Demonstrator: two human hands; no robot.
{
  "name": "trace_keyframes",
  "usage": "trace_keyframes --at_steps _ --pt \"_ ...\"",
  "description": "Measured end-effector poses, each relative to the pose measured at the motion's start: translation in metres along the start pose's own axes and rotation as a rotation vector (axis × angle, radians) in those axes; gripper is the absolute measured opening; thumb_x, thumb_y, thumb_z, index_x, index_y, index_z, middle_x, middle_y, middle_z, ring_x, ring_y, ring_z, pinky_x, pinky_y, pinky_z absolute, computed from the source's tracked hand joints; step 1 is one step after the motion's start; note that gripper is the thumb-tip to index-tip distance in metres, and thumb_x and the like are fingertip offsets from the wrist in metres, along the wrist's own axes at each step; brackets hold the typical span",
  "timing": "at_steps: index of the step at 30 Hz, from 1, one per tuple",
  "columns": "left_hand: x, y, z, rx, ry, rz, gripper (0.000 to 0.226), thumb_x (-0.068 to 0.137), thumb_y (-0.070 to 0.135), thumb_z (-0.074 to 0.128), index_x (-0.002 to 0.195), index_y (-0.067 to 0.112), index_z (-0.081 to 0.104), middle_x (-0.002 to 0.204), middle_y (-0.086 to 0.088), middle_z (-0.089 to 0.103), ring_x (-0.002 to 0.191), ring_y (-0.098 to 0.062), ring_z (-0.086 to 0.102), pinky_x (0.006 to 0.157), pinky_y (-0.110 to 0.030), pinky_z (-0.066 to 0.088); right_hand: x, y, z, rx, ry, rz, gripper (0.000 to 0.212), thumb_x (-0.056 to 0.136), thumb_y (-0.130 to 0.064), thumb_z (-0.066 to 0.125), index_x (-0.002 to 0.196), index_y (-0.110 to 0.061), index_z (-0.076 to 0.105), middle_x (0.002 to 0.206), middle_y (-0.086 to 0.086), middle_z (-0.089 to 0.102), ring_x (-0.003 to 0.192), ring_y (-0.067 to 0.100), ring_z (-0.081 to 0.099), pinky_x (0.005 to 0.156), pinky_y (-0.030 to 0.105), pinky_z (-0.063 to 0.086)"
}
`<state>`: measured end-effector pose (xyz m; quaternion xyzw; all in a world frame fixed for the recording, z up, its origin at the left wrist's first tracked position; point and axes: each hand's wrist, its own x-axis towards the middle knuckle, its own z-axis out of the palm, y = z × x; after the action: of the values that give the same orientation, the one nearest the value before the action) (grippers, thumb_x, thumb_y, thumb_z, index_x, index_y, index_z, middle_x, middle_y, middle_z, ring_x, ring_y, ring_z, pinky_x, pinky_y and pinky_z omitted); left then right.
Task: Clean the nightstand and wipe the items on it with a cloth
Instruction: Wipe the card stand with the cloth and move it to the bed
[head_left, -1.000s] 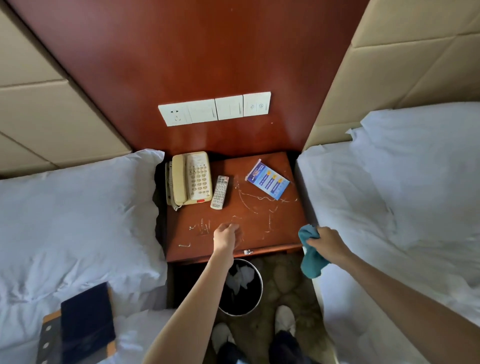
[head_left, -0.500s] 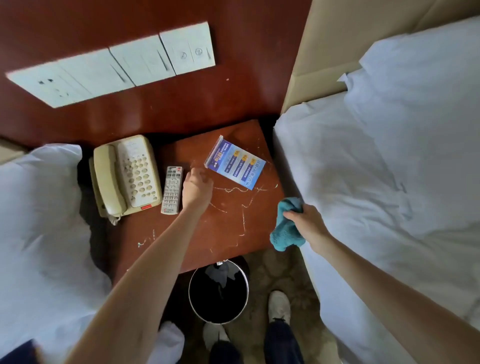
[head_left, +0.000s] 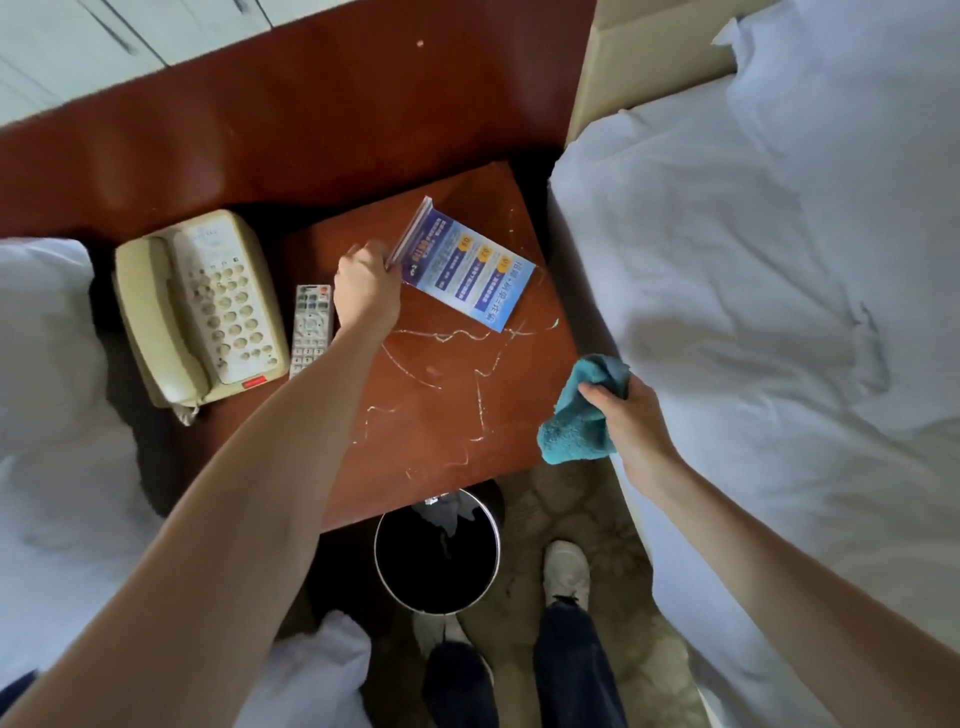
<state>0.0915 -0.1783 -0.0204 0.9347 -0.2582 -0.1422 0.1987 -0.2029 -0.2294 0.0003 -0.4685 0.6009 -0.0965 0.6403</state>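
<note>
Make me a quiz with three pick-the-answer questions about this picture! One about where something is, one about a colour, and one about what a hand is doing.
1. Where is the remote control?
A. inside the bin
B. between the telephone and the left hand
C. on the bed

2. What colour is the cloth?
A. red
B. yellow
C. teal blue

3. What is the left hand doing?
A. gripping the edge of the blue card
B. lifting the telephone's handset
C. resting flat on the bed

Answers:
1 B: the remote lies on the nightstand, right beside the telephone.
2 C: the cloth bunched in the right hand is teal blue.
3 A: the fingers close on the card's left edge.
</note>
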Motion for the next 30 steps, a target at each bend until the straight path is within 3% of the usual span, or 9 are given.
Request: trace_keyframes --at_steps 5,7,10,14,17,20,25,28,30 --pt "-0.013 0.009 -0.024 0.002 -0.023 0.012 0.019 0.087 0.016 0.055 0.094 0.006 0.069 0.095 -0.016 0.067 0.082 -0.033 0.062 0.063 -0.035 0.048 -0.009 -0.019 0.002 0.132 0.024 0.048 0.026 0.083 -0.012 0.065 0.109 -0.015 0.06 0.105 0.008 0.065 0.095 0.021 0.062 0.079 0.036 0.052" --pt "-0.021 0.014 -0.036 0.003 -0.024 0.024 0.018 0.087 0.017 0.056 0.094 0.007 0.069 0.093 -0.014 0.068 0.078 -0.029 0.061 0.06 -0.031 0.044 -0.017 -0.034 0.002 0.156 0.005 0.01 0.024 0.078 -0.008 0.062 0.102 -0.009 0.058 0.098 0.013 0.062 0.09 0.023 0.061 0.079 0.04 0.05" --pt "-0.041 0.021 -0.053 -0.025 -0.04 0.039 0.018 0.088 0.019 0.058 0.094 0.008 0.07 0.091 -0.011 0.069 0.072 -0.021 0.059 0.056 -0.027 0.04 -0.033 -0.062 0.003 0.17 0.009 -0.127 0.019 0.06 -0.006 0.045 0.074 -0.018 0.041 0.074 0.002 0.043 0.062 0.01 0.046 0.057 0.027 0.039" --pt "-0.074 0.031 -0.082 0.02 -0.104 0.074 0.017 0.088 0.021 0.059 0.093 0.008 0.068 0.085 -0.008 0.07 0.07 -0.022 0.064 0.051 -0.025 0.044 -0.056 -0.106 0.002 0.258 0.074 -0.222 0.031 0.055 -0.006 0.04 0.079 -0.024 0.036 0.082 -0.003 0.04 0.076 0.01 0.047 0.067 0.024 0.043" --pt "-0.1 0.041 -0.107 0.019 -0.137 0.124 0.015 0.089 0.021 0.059 0.095 0.009 0.067 0.085 -0.007 0.071 0.068 -0.021 0.066 0.054 -0.031 0.054 -0.075 -0.14 0.006 0.166 0.068 -0.353 0.033 0.072 0.001 0.048 0.1 -0.017 0.047 0.092 -0.002 0.05 0.088 0.012 0.052 0.072 0.017 0.045" --pt "-0.127 0.051 -0.137 -0.019 -0.131 0.166 0.018 0.09 0.023 0.058 0.095 0.009 0.069 0.083 -0.007 0.073 0.067 -0.019 0.068 0.058 -0.036 0.058 -0.094 -0.165 0.014 0.039 0.053 -0.476 0.041 0.08 0.001 0.056 0.119 -0.011 0.047 0.112 0.006 0.057 0.1 0.016 0.057 0.08 0.022 0.048" --pt "-0.17 0.057 -0.196 -0.113 -0.065 0.222 0.016 0.088 0.023 0.06 0.088 0.012 0.072 0.077 -0.002 0.072 0.06 -0.015 0.065 0.048 -0.028 0.053 -0.134 -0.194 0.041 -0.18 0.074 -0.611 0.039 0.081 -0.011 0.065 0.115 -0.01 0.045 0.109 0.005 0.058 0.099 0.017 0.058 0.075 0.017 0.044" --pt "-0.188 0.052 -0.236 -0.11 -0.012 0.238 0.013 0.084 0.022 0.06 0.086 0.016 0.071 0.079 -0.002 0.072 0.067 -0.021 0.066 0.054 -0.032 0.054 -0.163 -0.207 0.06 -0.332 0.055 -0.701 0.042 0.081 -0.011 0.067 0.117 -0.006 0.047 0.114 0.01 0.057 0.105 0.02 0.056 0.084 0.026 0.046" --pt "-0.197 0.046 -0.26 -0.103 0.042 0.26 0.013 0.082 0.021 0.061 0.087 0.015 0.072 0.081 -0.004 0.072 0.07 -0.024 0.065 0.058 -0.033 0.054 -0.185 -0.211 0.076 -0.435 -0.019 -0.784 0.037 0.081 -0.008 0.066 0.113 -0.005 0.049 0.112 0.01 0.059 0.103 0.021 0.057 0.082 0.023 0.048"
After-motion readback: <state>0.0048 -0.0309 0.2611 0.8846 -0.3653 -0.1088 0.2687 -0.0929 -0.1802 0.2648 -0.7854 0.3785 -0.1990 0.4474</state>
